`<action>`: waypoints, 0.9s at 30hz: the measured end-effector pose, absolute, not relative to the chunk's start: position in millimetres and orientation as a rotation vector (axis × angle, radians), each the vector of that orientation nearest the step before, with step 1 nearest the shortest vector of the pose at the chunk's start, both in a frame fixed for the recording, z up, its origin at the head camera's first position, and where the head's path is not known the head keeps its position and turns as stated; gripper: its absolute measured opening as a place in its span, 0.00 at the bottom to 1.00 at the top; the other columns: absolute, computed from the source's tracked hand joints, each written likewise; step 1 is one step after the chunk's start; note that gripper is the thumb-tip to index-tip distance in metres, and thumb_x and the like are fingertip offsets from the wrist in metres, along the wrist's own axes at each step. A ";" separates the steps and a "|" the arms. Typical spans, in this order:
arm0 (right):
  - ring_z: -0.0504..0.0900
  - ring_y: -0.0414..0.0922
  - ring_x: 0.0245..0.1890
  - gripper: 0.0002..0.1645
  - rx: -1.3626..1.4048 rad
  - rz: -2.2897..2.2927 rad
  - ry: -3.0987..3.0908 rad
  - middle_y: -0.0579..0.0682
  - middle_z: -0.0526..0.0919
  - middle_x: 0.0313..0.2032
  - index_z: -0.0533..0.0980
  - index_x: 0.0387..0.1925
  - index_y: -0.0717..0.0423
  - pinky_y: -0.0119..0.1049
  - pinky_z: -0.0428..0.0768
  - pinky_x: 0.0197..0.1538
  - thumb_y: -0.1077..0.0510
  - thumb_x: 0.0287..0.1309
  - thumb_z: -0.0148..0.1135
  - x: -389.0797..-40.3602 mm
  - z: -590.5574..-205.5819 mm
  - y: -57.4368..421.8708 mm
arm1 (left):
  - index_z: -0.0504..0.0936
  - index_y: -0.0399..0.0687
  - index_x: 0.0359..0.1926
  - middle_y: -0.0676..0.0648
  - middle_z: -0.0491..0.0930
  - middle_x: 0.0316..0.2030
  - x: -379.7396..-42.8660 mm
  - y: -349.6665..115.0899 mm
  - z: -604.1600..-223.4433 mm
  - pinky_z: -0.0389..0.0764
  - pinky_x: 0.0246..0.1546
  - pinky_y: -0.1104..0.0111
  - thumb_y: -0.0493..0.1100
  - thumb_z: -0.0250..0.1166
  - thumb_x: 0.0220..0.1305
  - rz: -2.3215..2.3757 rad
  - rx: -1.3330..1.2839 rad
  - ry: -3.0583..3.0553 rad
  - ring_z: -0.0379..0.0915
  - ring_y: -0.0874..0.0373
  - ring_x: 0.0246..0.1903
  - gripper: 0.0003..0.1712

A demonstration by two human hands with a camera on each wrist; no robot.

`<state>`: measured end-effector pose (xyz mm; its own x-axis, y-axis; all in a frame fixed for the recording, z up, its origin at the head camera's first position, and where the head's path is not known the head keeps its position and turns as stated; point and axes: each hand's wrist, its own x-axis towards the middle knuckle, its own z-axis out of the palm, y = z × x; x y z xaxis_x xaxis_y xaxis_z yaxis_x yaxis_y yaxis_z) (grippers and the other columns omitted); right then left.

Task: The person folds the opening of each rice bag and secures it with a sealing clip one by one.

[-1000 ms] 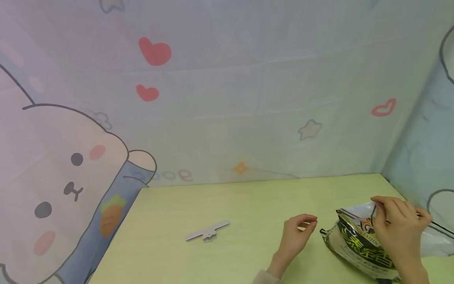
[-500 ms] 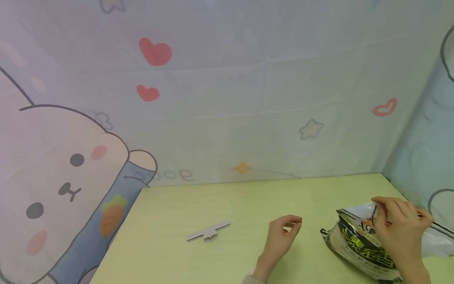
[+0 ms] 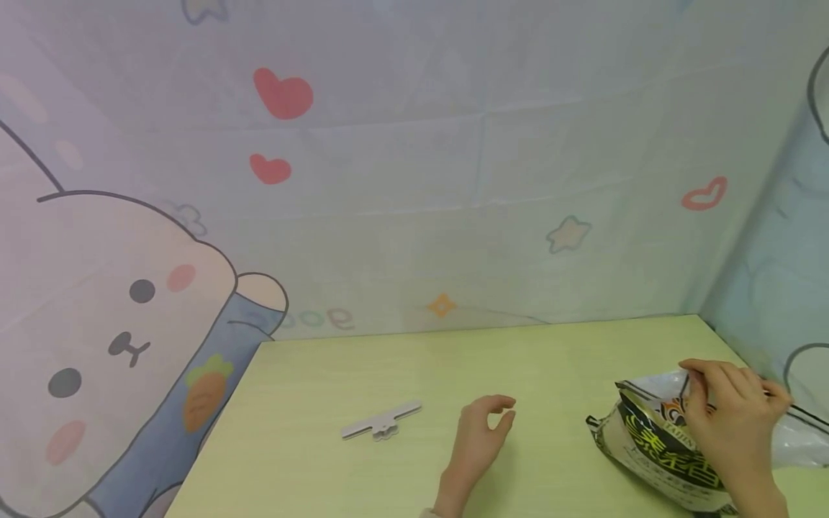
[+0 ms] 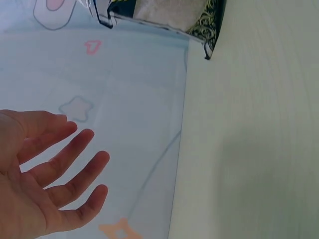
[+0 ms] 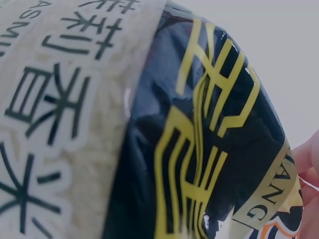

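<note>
A bag of rice (image 3: 670, 450) with black and yellow printing lies at the right of the table, and its label fills most of the right wrist view. My right hand (image 3: 738, 421) pinches the bag's upper part, its fingertips at the black edge line; much of the bag's right side is hidden behind it. Well to the left of the bag, my left hand (image 3: 476, 435) is above the table with nothing in it, its fingers relaxed and spread in the left wrist view. A silver-grey sealing clip (image 3: 382, 422) rests on the table to the left of that hand.
The pale green table (image 3: 311, 367) meets a cloth backdrop (image 3: 414, 180) printed with hearts and stars along its back edge. On the right, a bluish cloth wall (image 3: 777, 288) stands close behind the bag. A cartoon animal is printed on the left cloth.
My left hand has moved left across the table, away from the rice bag and nearer the clip. My right hand keeps its pinch on the bag, nearly unmoved. The clip stays put.
</note>
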<state>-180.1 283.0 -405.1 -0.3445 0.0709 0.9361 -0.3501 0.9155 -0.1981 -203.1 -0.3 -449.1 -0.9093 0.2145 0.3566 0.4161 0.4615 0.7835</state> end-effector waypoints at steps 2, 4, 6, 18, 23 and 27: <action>0.65 0.55 0.23 0.20 0.216 0.445 -1.876 0.64 0.77 0.23 0.77 0.26 0.68 0.54 0.47 0.43 0.59 0.59 0.42 -180.9 -405.9 284.1 | 0.80 0.46 0.42 0.49 0.81 0.40 -203.9 -5.8 -450.4 0.74 0.43 0.67 0.40 0.58 0.59 -1.347 -0.520 -2.524 0.76 0.55 0.42 0.10; 0.64 0.54 0.22 0.20 0.216 0.434 -1.871 0.64 0.77 0.23 0.76 0.25 0.68 0.53 0.48 0.43 0.59 0.60 0.41 -182.7 -408.1 285.3 | 0.80 0.46 0.42 0.49 0.81 0.41 -204.9 -11.2 -452.0 0.74 0.44 0.65 0.39 0.58 0.58 -1.245 -0.492 -2.535 0.75 0.55 0.43 0.11; 0.64 0.54 0.22 0.21 0.225 0.419 -1.864 0.63 0.77 0.23 0.77 0.25 0.67 0.53 0.48 0.42 0.58 0.60 0.41 -184.0 -409.7 287.1 | 0.80 0.46 0.42 0.49 0.81 0.40 -205.6 -16.1 -453.1 0.74 0.44 0.62 0.39 0.59 0.57 -1.140 -0.470 -2.534 0.76 0.54 0.43 0.11; 0.65 0.55 0.25 0.21 0.209 0.432 -1.908 0.65 0.77 0.25 0.76 0.27 0.68 0.54 0.46 0.42 0.59 0.60 0.40 -176.8 -401.5 282.7 | 0.80 0.46 0.42 0.47 0.80 0.41 -208.1 -37.3 -462.9 0.69 0.38 0.59 0.39 0.62 0.53 -0.927 -0.315 -2.594 0.73 0.50 0.43 0.12; 0.65 0.55 0.25 0.23 0.194 0.423 -1.927 0.64 0.77 0.25 0.76 0.27 0.68 0.53 0.46 0.42 0.57 0.62 0.39 -173.2 -397.1 277.7 | 0.79 0.44 0.43 0.45 0.80 0.41 -210.8 -50.6 -464.7 0.71 0.40 0.54 0.38 0.62 0.53 -0.888 -0.306 -2.588 0.73 0.48 0.42 0.14; 0.65 0.54 0.25 0.25 0.180 0.414 -1.963 0.65 0.77 0.25 0.76 0.28 0.69 0.53 0.46 0.42 0.55 0.62 0.38 -171.2 -397.3 277.6 | 0.79 0.45 0.44 0.45 0.80 0.42 -213.8 -60.0 -467.0 0.71 0.40 0.53 0.40 0.62 0.53 -0.805 -0.312 -2.612 0.73 0.48 0.43 0.15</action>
